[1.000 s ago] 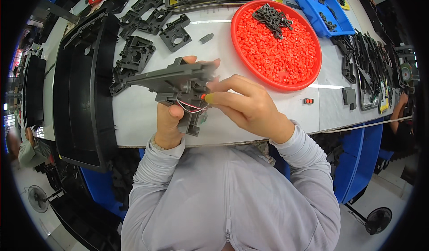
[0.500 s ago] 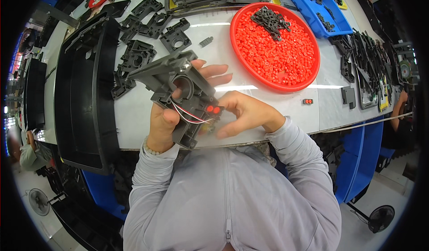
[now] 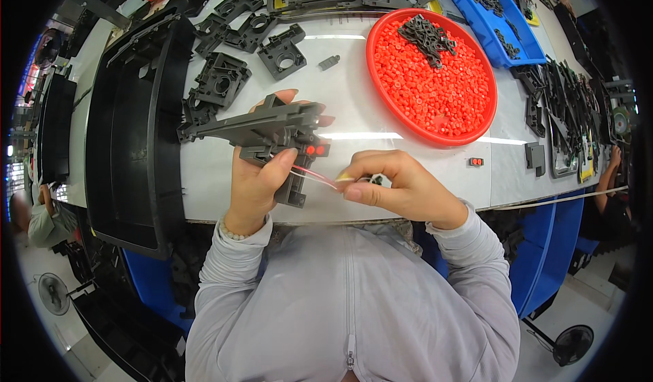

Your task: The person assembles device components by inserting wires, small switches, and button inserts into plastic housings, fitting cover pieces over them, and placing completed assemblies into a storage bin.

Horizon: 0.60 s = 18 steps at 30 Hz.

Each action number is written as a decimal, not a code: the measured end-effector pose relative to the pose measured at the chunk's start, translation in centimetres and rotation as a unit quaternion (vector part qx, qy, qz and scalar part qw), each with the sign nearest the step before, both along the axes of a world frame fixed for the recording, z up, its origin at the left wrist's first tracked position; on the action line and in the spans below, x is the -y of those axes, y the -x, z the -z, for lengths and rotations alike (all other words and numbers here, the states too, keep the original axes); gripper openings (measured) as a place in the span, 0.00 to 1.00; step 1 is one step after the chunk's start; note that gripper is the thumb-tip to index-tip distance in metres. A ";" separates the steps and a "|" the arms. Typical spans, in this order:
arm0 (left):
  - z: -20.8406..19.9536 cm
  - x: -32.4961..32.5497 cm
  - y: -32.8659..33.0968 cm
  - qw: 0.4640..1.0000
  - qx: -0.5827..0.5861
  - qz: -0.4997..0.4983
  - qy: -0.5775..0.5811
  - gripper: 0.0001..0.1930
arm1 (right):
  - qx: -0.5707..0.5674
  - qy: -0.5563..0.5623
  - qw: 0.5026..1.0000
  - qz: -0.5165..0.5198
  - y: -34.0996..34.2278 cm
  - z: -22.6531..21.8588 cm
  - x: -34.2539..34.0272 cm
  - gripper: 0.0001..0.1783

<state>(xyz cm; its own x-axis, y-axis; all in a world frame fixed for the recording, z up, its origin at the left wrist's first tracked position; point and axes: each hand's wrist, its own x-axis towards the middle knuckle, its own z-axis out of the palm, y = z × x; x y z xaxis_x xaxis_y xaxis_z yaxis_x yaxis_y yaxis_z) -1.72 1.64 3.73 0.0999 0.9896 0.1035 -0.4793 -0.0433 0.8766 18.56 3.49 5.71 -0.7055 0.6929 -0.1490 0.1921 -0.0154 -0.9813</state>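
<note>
My left hand (image 3: 253,186) grips a dark grey plastic housing (image 3: 269,125), tilted up above the table in front of me. Two round red caps (image 3: 315,150) sit side by side on its right edge. Thin red and white wires (image 3: 311,173) run out of the housing. To the right, my right hand (image 3: 411,190) pinches these wires between thumb and forefinger and draws them fairly straight. Something yellowish shows at its fingertips, and a small dark piece (image 3: 377,179) with white wire pokes out beside the fingers; its kind is too small to make out.
A red round tray (image 3: 435,134) of small red caps, with dark clips on top, stands at the back right. Several similar housings (image 3: 282,52) lie behind my left hand. A long black bin (image 3: 129,151) is at left, a blue tray (image 3: 527,52) far right.
The housing has turned in my left hand, so its edge faces me. My right hand has moved right and down, away from the housing, and now holds the wires, which were slack.
</note>
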 end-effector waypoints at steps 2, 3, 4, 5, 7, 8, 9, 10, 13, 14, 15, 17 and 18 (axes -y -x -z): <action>0.0 0.0 -0.3 1.000 0.002 -0.023 -0.001 0.30 | 0.032 -0.134 0.990 0.027 0.1 -0.4 0.2 0.11; -0.1 0.1 -0.4 0.999 0.003 -0.044 -0.002 0.30 | 0.061 -0.267 0.960 0.054 0.1 -0.5 0.2 0.11; 0.0 0.1 -0.5 0.999 0.004 -0.045 -0.002 0.30 | 0.062 -0.267 0.960 0.053 0.1 -0.2 0.2 0.11; 0.2 0.1 -0.5 0.999 0.009 -0.046 -0.012 0.30 | 0.058 -0.345 0.932 0.089 0.1 0.4 0.1 0.12; 0.3 0.1 -0.6 0.998 0.014 -0.049 -0.021 0.30 | 0.053 -0.420 0.898 0.124 0.1 0.8 0.0 0.13; 0.2 0.2 -0.7 0.998 0.021 -0.056 -0.018 0.30 | 0.047 -0.449 0.883 0.127 0.1 0.7 0.0 0.15; 0.2 0.2 -0.7 0.998 0.027 -0.062 -0.014 0.30 | 0.041 -0.478 0.868 0.131 0.1 0.7 0.0 0.18; 0.2 0.3 -0.7 0.998 0.027 -0.063 -0.013 0.30 | 0.040 -0.478 0.868 0.130 0.1 0.8 0.0 0.18; 0.3 0.4 -0.8 0.998 0.027 -0.063 -0.012 0.30 | 0.027 -0.508 0.848 0.150 0.1 0.9 -0.1 0.18; 0.4 0.5 -0.8 0.998 0.031 -0.057 -0.010 0.30 | 0.020 -0.502 0.849 0.161 0.0 0.8 -0.2 0.18; 0.4 0.5 -0.8 0.998 0.035 -0.050 -0.009 0.31 | 0.014 -0.496 0.851 0.172 0.0 0.7 -0.2 0.18; 0.5 0.4 -1.0 0.998 0.044 -0.048 -0.007 0.31 | -0.006 -0.469 0.865 0.181 0.2 0.6 -0.4 0.18; 0.4 0.4 -1.1 0.997 0.053 -0.046 -0.006 0.31 | -0.027 -0.440 0.877 0.190 0.4 0.5 -0.5 0.17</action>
